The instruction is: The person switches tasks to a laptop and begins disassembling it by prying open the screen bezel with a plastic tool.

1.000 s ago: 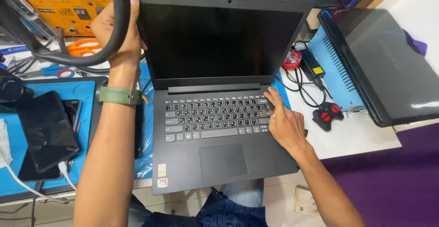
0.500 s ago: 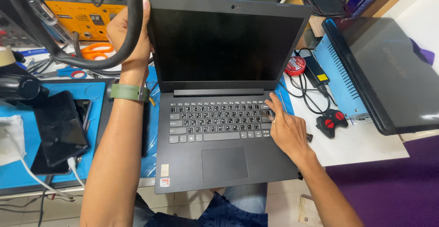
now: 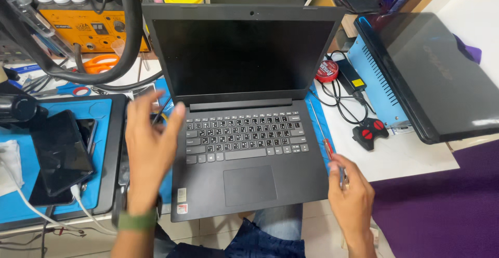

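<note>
While left hand point(image 3: 150, 143) hovers released | right hand point(image 3: 351, 195) grasps screwdriver point(image 3: 326, 142) | shaft points away, up-left.

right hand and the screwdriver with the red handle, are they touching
Touching. The head view shows the right hand closing its fingers over the lower end of the screwdriver, whose red handle and shaft lie along the right edge of the open laptop.

The open laptop's screen point(image 3: 241, 55) fills the upper centre, a dark, blank rectangle. Two small stickers point(image 3: 181, 202), white and red, sit on its palm rest, lower left of centre. A phone's black screen point(image 3: 60, 151) lies at left. A round red tin point(image 3: 326, 71), perhaps labelled, stands right of centre.
</note>
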